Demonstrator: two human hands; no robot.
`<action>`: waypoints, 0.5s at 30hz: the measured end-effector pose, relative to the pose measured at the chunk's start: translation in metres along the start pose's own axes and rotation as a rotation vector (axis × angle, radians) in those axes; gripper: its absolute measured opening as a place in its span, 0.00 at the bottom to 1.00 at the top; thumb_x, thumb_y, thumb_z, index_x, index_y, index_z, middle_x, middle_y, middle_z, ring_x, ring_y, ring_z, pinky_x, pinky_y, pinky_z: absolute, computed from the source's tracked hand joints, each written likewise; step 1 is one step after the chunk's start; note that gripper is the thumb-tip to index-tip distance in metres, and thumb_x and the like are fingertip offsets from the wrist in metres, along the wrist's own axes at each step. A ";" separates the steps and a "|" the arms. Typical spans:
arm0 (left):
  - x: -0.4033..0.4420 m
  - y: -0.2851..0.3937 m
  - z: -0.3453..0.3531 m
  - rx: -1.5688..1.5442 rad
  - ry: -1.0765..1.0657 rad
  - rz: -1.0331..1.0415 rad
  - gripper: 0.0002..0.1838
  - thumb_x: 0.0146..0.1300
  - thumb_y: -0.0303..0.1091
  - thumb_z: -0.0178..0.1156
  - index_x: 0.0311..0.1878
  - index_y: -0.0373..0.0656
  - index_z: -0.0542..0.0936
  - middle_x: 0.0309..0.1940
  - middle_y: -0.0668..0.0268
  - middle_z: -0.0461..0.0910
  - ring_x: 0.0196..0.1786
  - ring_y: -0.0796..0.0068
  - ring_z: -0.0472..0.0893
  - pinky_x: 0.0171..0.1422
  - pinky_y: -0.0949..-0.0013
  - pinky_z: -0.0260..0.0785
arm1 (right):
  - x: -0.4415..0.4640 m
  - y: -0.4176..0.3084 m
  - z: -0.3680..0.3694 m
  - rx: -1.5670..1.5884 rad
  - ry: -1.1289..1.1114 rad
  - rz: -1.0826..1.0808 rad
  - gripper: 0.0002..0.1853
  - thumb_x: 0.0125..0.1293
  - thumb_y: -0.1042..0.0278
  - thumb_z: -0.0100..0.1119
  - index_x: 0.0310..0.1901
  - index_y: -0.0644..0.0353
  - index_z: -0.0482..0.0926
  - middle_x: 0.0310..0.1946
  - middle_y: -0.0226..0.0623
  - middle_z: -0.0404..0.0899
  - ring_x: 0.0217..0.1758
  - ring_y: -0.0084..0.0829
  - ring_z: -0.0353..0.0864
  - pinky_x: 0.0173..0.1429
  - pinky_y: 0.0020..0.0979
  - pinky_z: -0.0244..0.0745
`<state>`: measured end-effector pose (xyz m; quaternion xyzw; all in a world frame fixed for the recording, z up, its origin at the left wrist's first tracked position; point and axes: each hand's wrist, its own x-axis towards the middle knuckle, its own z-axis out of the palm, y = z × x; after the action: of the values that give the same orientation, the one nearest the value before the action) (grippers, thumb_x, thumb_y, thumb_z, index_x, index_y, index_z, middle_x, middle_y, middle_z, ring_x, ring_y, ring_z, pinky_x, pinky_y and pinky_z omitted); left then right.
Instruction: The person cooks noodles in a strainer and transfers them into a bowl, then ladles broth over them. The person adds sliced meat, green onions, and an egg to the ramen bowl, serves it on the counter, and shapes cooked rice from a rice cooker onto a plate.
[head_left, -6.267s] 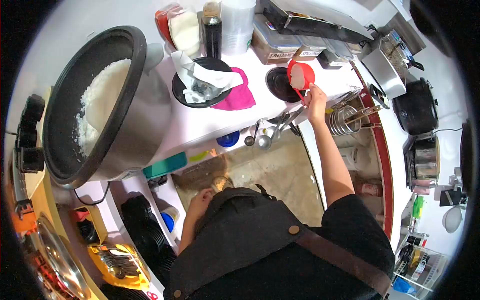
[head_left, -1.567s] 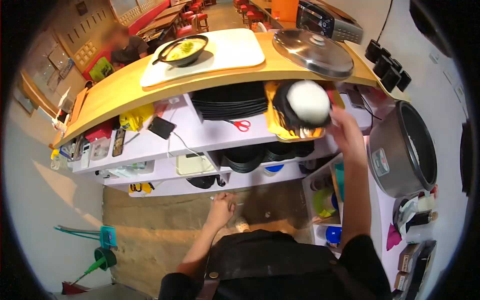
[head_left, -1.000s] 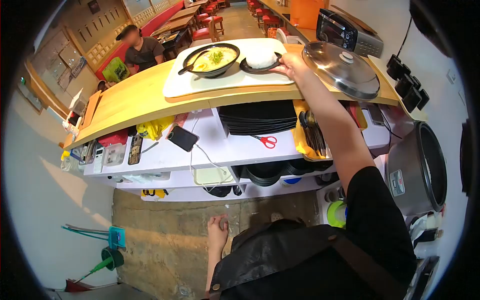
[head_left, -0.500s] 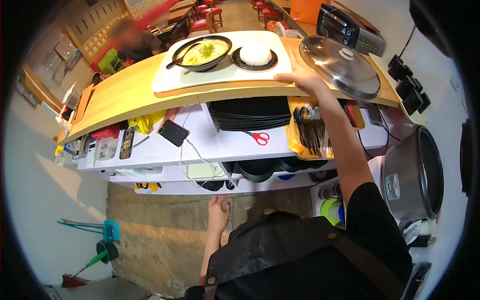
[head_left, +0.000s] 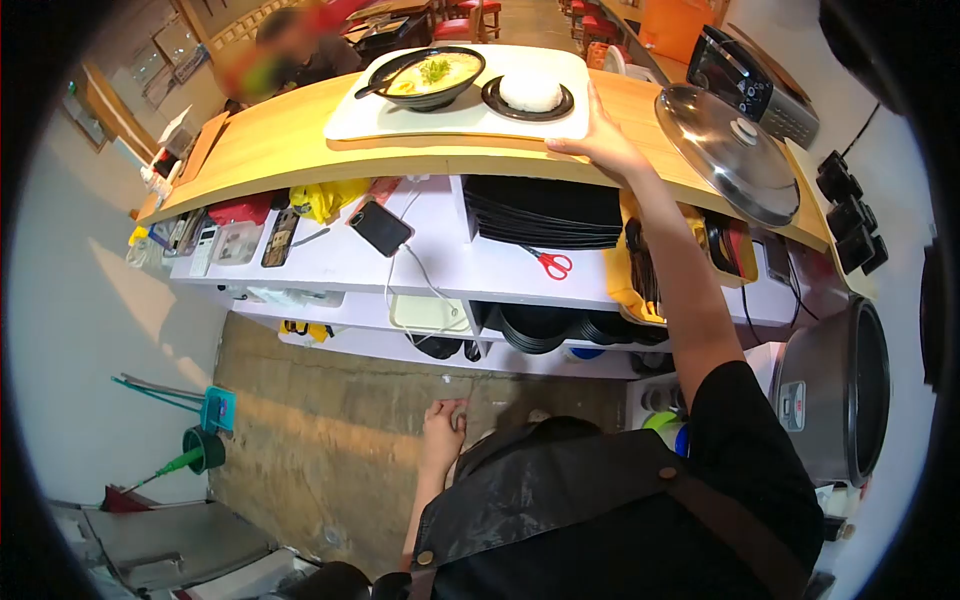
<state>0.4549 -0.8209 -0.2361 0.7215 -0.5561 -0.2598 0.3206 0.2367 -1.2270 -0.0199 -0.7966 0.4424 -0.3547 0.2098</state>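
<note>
A cream tray (head_left: 350, 128) rests on the wooden counter. On it stand a black bowl (head_left: 425, 101) of pale soup with green garnish and a dark spoon (head_left: 385, 84), and a black plate (head_left: 493, 98) with a mound of white rice (head_left: 531, 92). My right hand (head_left: 603, 145) grips the tray's front right corner, thumb at the front edge and fingers along the right side. Low over the floor hangs my left hand (head_left: 443, 432), loosely curled, a gap between thumb and fingers and nothing visible in it.
Right of the tray lies a steel lid (head_left: 725, 155) on the counter (head_left: 270, 140). Shelves below hold black trays (head_left: 545, 212), red scissors (head_left: 552, 264), a phone (head_left: 381, 229) and a yellow cutlery box (head_left: 622, 290). A large pot (head_left: 815, 390) stands right. Beyond the counter sits a person (head_left: 310, 50).
My view has shifted a little, so the counter and shelves sit farther right and higher in the picture. My right hand stays at the tray's corner; my left hand still hangs low.
</note>
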 end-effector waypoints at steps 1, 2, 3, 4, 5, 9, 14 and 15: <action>-0.001 -0.004 -0.001 0.013 0.010 -0.013 0.17 0.50 0.20 0.59 0.46 0.45 0.79 0.38 0.52 0.75 0.45 0.48 0.74 0.51 0.57 0.67 | 0.004 -0.004 0.007 -0.018 0.007 -0.009 0.72 0.36 0.36 0.71 0.70 0.66 0.32 0.67 0.62 0.50 0.73 0.50 0.47 0.74 0.45 0.36; -0.003 -0.008 -0.003 0.012 0.024 -0.014 0.17 0.50 0.20 0.59 0.46 0.45 0.79 0.38 0.52 0.75 0.45 0.48 0.74 0.51 0.57 0.67 | 0.008 -0.011 0.014 -0.024 -0.021 0.022 0.72 0.36 0.35 0.71 0.70 0.67 0.32 0.67 0.62 0.49 0.73 0.49 0.47 0.73 0.47 0.36; -0.005 -0.011 -0.005 0.011 0.039 -0.015 0.17 0.51 0.20 0.59 0.46 0.45 0.79 0.38 0.52 0.75 0.45 0.48 0.74 0.51 0.57 0.67 | 0.012 -0.019 0.022 -0.064 -0.013 0.022 0.72 0.36 0.35 0.71 0.70 0.67 0.32 0.67 0.63 0.49 0.73 0.49 0.47 0.73 0.48 0.35; -0.006 -0.014 -0.006 0.010 0.054 -0.014 0.17 0.51 0.20 0.59 0.46 0.45 0.79 0.38 0.51 0.75 0.45 0.48 0.74 0.51 0.57 0.67 | 0.017 -0.027 0.029 -0.104 -0.003 0.022 0.72 0.36 0.35 0.71 0.70 0.67 0.32 0.67 0.63 0.50 0.73 0.49 0.47 0.73 0.48 0.35; -0.009 -0.013 -0.011 0.015 0.053 -0.047 0.17 0.51 0.21 0.59 0.46 0.44 0.79 0.39 0.51 0.75 0.45 0.48 0.74 0.51 0.57 0.67 | 0.022 -0.032 0.037 -0.144 0.008 0.022 0.72 0.36 0.35 0.71 0.70 0.67 0.32 0.67 0.63 0.50 0.73 0.49 0.47 0.73 0.49 0.34; -0.024 -0.022 -0.020 0.064 0.080 -0.111 0.15 0.54 0.22 0.58 0.47 0.43 0.78 0.41 0.49 0.75 0.48 0.46 0.74 0.52 0.57 0.67 | 0.049 -0.050 0.072 -0.172 -0.016 -0.007 0.72 0.36 0.33 0.70 0.70 0.67 0.31 0.66 0.67 0.49 0.73 0.52 0.47 0.73 0.53 0.34; -0.045 -0.043 -0.025 0.047 0.130 -0.193 0.14 0.56 0.24 0.58 0.47 0.42 0.78 0.44 0.49 0.75 0.51 0.47 0.74 0.53 0.57 0.67 | 0.081 -0.074 0.113 -0.153 -0.054 -0.008 0.73 0.35 0.33 0.70 0.70 0.66 0.30 0.65 0.70 0.48 0.72 0.56 0.46 0.72 0.53 0.35; -0.049 -0.044 -0.029 0.018 0.121 -0.242 0.14 0.55 0.24 0.58 0.47 0.42 0.78 0.44 0.49 0.75 0.51 0.47 0.74 0.53 0.58 0.67 | 0.087 -0.079 0.122 -0.151 -0.058 -0.009 0.73 0.35 0.33 0.70 0.70 0.66 0.30 0.65 0.71 0.48 0.72 0.58 0.45 0.72 0.53 0.35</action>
<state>0.4922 -0.7605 -0.2495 0.8004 -0.4470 -0.2474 0.3136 0.4030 -1.2578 -0.0162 -0.8222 0.4579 -0.2980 0.1600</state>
